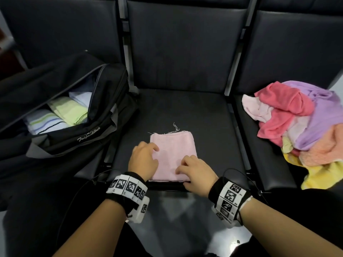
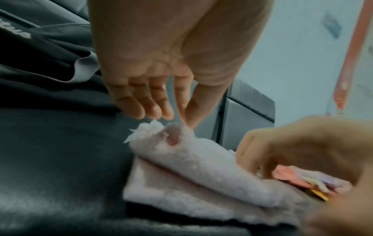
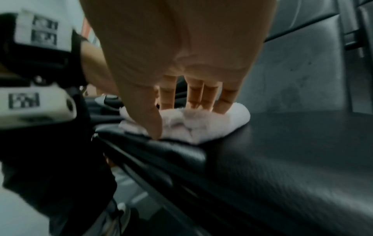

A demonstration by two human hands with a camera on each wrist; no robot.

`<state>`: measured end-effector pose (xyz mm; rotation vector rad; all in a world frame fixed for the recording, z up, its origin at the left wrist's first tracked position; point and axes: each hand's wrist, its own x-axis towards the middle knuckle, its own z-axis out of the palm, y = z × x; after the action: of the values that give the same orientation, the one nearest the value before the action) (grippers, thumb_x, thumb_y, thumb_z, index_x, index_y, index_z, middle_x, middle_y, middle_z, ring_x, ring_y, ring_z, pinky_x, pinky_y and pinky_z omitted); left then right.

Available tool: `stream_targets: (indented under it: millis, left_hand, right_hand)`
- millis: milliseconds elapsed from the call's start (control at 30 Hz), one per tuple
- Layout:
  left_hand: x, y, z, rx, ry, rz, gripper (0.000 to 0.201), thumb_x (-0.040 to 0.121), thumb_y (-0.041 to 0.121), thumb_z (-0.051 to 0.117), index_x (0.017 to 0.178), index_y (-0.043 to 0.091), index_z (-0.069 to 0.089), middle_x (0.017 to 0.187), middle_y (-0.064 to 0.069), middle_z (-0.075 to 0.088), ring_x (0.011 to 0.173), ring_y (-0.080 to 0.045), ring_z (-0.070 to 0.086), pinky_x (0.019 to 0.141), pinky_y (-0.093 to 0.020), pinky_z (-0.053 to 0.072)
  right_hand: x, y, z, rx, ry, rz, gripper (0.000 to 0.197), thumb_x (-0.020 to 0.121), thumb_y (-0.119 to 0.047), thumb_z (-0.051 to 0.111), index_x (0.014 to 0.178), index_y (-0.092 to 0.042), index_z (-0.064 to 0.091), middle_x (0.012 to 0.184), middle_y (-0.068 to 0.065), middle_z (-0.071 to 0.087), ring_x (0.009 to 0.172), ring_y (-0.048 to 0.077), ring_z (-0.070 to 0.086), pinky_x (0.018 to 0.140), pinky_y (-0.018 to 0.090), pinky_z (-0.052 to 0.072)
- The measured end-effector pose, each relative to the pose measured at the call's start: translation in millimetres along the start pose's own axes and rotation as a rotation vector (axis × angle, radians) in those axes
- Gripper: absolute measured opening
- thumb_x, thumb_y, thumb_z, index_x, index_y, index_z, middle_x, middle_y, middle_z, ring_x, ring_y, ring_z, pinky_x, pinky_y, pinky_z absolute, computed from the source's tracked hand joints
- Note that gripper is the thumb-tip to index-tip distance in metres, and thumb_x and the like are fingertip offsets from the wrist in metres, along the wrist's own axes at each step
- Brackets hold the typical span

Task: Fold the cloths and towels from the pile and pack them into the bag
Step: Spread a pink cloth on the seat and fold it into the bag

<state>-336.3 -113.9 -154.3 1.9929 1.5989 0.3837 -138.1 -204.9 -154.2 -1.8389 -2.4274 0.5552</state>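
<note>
— Pink cloth (image 1: pixel 174 154), folded to a rectangle, lies on the middle seat (image 1: pixel 209 125) of a row of black padded seats, near its front edge; loose threads trail from its far edge. Can we confirm the surroundings?

— We can. Black bag (image 1: pixel 104 115) sits open on the seat to the left, with folded striped, green and white cloths inside. On the seat to the right we note the pile (image 1: pixel 300 123) of unfolded towels in red, lilac, peach and yellow. A pale wall shows behind in the left wrist view.

— And the hands?

— Left hand (image 1: pixel 143 160) rests at the cloth's left edge. In the left wrist view its fingers (image 2: pixel 141 102) hang fairly straight, tips just at a raised corner of the top layer; we cannot tell whether thumb and forefinger pinch it. Right hand (image 1: pixel 196 172) lies on the near right corner, fingers (image 3: pixel 210 95) extended and pressing down onto the fabric, thumb at the near edge by the seat's front rim.
</note>
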Motion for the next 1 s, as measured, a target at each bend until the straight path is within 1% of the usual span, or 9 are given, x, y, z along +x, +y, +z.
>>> stream_targets:
  millis: [133,200,267,400,533,633,733,833,1000]
  left_hand:
    - [-16.6,14.7,8.8,0.077,-0.251,0.141,0.027,0.081,0.034,0.063,0.107,0.031,0.071,0.109,0.009,0.058,0.112,-0.02,0.05,0.098,-0.035,0.044]
    - [-23.0,19.4,16.9,0.226,-0.319,0.134,0.047,0.072,0.06,0.054,0.111,0.036,0.067,0.115,0.011,0.054,0.113,-0.018,0.047,0.099,-0.036,0.041]
    - [-24.8,21.8,23.4,0.344,-0.282,0.153,0.056,0.067,0.069,0.056,0.112,0.037,0.062,0.114,0.011,0.05,0.11,-0.018,0.046,0.096,-0.036,0.04]
    - [-24.2,21.0,28.2,0.467,-0.199,0.196,0.045,0.077,0.047,0.068,0.117,0.028,0.056,0.117,0.004,0.052,0.11,-0.022,0.05,0.09,-0.035,0.042]
    - [-21.2,21.9,29.4,0.485,-0.102,0.225,0.024,0.087,0.019,0.052,0.11,0.023,0.059,0.113,-0.001,0.058,0.104,-0.025,0.055,0.083,-0.034,0.044]
    - [-16.2,19.6,26.8,0.425,-0.118,0.221,0.021,0.088,0.017,0.051,0.106,0.022,0.062,0.109,-0.002,0.061,0.101,-0.026,0.057,0.079,-0.035,0.047]
    - [-13.6,17.2,25.2,0.402,-0.118,0.239,0.021,0.088,0.019,0.051,0.104,0.024,0.064,0.107,0.001,0.062,0.103,-0.024,0.057,0.08,-0.034,0.044]
    - [-12.3,13.8,23.4,0.413,-0.099,0.271,0.02,0.085,0.022,0.052,0.098,0.028,0.067,0.099,0.007,0.062,0.105,-0.018,0.052,0.083,-0.033,0.031]
    - [-4.3,0.4,13.3,0.289,-0.183,0.256,0.025,0.074,0.012,0.059,0.094,0.026,0.065,0.092,0.011,0.059,0.106,-0.015,0.051,0.089,-0.033,0.031]
  right_hand:
    - [-1.8,-4.6,11.5,-0.156,0.038,0.023,0.041,0.069,-0.01,0.061,0.107,-0.026,0.061,0.104,0.0,0.052,0.094,0.025,0.051,0.071,0.031,0.034]
    - [-0.6,-4.8,12.4,-0.182,0.096,0.009,0.037,0.062,-0.006,0.069,0.095,-0.021,0.064,0.093,0.002,0.057,0.082,0.027,0.056,0.061,0.032,0.039]
    - [4.7,-2.3,9.8,-0.117,0.095,0.031,0.033,0.07,-0.001,0.064,0.1,-0.015,0.065,0.097,0.006,0.058,0.087,0.029,0.056,0.065,0.036,0.046]
    - [10.6,3.1,-6.8,0.254,0.141,0.211,0.031,0.08,0.002,0.053,0.103,-0.013,0.067,0.102,0.004,0.062,0.098,0.026,0.057,0.082,0.037,0.048]
    - [3.5,3.6,-13.8,0.366,0.24,0.198,0.038,0.078,0.006,0.053,0.109,-0.011,0.067,0.106,0.004,0.065,0.099,0.024,0.058,0.088,0.036,0.047]
    - [-5.5,-0.6,-4.7,0.124,0.123,0.098,0.055,0.076,-0.003,0.053,0.128,-0.017,0.058,0.12,0.002,0.056,0.109,0.024,0.05,0.092,0.036,0.045]
    - [-10.0,1.9,7.4,-0.033,0.092,0.062,0.058,0.072,-0.01,0.056,0.13,-0.019,0.056,0.125,0.001,0.053,0.117,0.022,0.048,0.096,0.031,0.04]
    - [-5.4,9.5,9.9,0.012,0.17,0.074,0.044,0.072,-0.002,0.055,0.113,-0.013,0.065,0.115,0.002,0.06,0.106,0.026,0.057,0.088,0.032,0.041]
    - [-0.8,23.4,2.0,0.312,0.231,0.25,0.026,0.083,-0.002,0.053,0.102,-0.012,0.066,0.097,0.004,0.068,0.09,0.026,0.062,0.08,0.038,0.049]
